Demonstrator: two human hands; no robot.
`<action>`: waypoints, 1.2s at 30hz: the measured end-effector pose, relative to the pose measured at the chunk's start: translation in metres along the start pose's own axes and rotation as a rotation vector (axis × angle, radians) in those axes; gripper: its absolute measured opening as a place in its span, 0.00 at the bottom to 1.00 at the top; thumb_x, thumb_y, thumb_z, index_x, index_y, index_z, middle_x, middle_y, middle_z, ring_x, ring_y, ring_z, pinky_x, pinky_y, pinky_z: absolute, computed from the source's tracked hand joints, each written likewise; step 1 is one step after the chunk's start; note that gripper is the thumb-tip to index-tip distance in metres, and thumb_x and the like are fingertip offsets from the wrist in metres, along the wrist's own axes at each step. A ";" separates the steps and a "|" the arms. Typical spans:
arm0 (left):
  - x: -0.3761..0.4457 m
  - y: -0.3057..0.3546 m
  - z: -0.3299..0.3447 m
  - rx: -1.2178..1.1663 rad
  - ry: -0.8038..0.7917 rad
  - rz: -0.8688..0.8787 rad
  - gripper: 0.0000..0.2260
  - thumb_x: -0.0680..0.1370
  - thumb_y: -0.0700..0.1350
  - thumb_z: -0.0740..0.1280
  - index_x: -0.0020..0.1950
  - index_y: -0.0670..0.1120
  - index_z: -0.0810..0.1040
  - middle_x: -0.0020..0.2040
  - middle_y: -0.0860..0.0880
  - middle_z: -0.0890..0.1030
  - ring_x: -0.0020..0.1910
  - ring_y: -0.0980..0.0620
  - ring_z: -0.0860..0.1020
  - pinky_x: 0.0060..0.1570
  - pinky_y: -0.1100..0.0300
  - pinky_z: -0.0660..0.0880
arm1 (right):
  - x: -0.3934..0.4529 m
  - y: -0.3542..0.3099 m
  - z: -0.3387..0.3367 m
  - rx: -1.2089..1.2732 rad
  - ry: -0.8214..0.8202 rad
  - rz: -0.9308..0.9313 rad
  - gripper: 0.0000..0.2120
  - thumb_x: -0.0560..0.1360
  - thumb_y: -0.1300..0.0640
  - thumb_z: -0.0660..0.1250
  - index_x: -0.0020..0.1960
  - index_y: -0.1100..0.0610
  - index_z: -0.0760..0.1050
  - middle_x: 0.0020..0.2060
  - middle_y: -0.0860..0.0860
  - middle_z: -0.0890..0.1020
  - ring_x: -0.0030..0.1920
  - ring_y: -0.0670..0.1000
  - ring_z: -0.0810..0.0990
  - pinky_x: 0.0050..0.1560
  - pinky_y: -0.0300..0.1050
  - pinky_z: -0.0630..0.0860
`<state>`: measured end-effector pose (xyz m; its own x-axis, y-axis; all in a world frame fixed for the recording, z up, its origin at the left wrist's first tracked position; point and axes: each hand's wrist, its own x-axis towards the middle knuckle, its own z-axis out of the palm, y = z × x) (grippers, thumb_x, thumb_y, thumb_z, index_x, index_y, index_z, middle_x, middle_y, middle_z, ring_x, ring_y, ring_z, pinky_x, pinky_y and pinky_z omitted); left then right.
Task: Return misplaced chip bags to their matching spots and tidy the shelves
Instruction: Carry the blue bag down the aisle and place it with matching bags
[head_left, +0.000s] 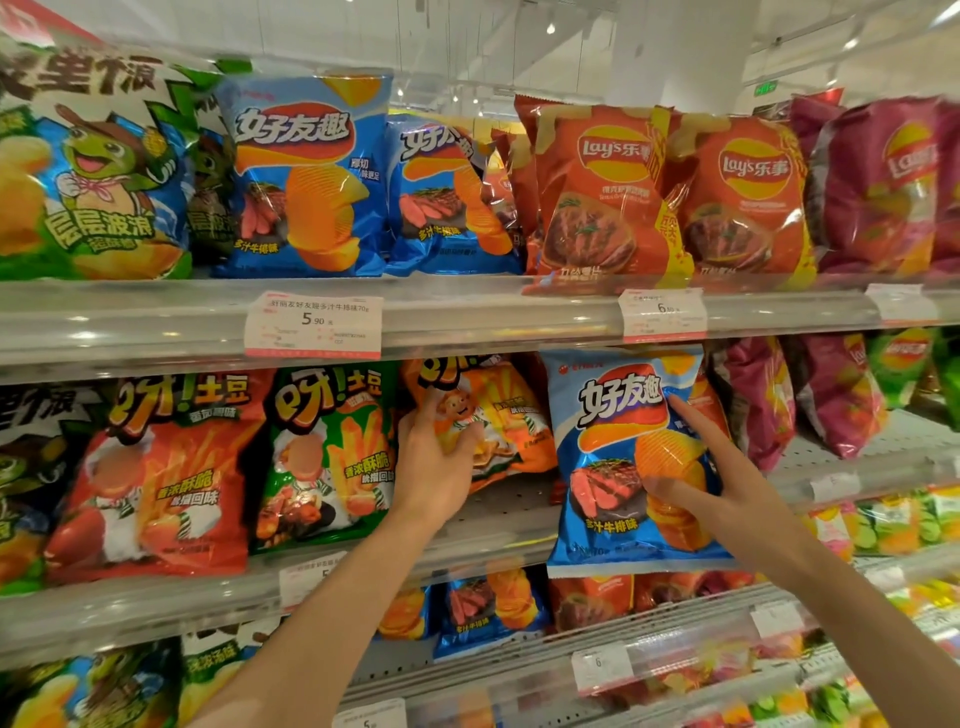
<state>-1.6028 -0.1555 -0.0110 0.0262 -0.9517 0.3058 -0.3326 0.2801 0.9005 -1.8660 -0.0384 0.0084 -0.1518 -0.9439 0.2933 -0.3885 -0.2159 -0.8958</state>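
Misplaced blue steak-flavour chip bag (631, 462) pinched by right hand (727, 493) at middle shelf's front edge (156, 608); left hand (436, 467) grips orange bag (498, 415); reshelving pending.

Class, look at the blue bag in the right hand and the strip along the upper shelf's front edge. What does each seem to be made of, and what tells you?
Blue bag: thin glossy plastic film, probably; it shows crinkles and bright glare.
Strip: clear, shiny hard plastic, apparently; price tags sit behind it and light streaks run along it.
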 end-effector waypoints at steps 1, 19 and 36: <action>-0.002 -0.001 -0.001 -0.004 -0.005 0.002 0.29 0.81 0.51 0.67 0.79 0.54 0.60 0.71 0.48 0.66 0.69 0.51 0.69 0.63 0.64 0.63 | -0.001 0.000 -0.002 0.001 0.005 -0.001 0.39 0.76 0.63 0.72 0.77 0.37 0.60 0.64 0.40 0.76 0.53 0.37 0.81 0.45 0.31 0.79; -0.043 0.001 0.005 0.079 -0.003 0.194 0.31 0.81 0.52 0.66 0.81 0.55 0.57 0.75 0.52 0.62 0.64 0.63 0.67 0.64 0.67 0.62 | -0.015 0.010 -0.022 -0.035 0.039 0.011 0.38 0.77 0.64 0.70 0.76 0.37 0.60 0.64 0.40 0.74 0.52 0.34 0.81 0.41 0.32 0.79; -0.077 0.001 -0.035 0.395 0.046 0.316 0.32 0.80 0.59 0.61 0.81 0.57 0.53 0.76 0.57 0.58 0.53 0.40 0.80 0.51 0.63 0.68 | -0.020 0.009 -0.014 -0.069 0.048 -0.009 0.37 0.76 0.62 0.71 0.76 0.36 0.60 0.66 0.42 0.74 0.54 0.33 0.79 0.42 0.29 0.78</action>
<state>-1.5721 -0.0775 -0.0223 -0.0951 -0.8189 0.5660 -0.6618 0.4767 0.5786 -1.8793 -0.0182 -0.0007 -0.1905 -0.9285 0.3188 -0.4516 -0.2054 -0.8683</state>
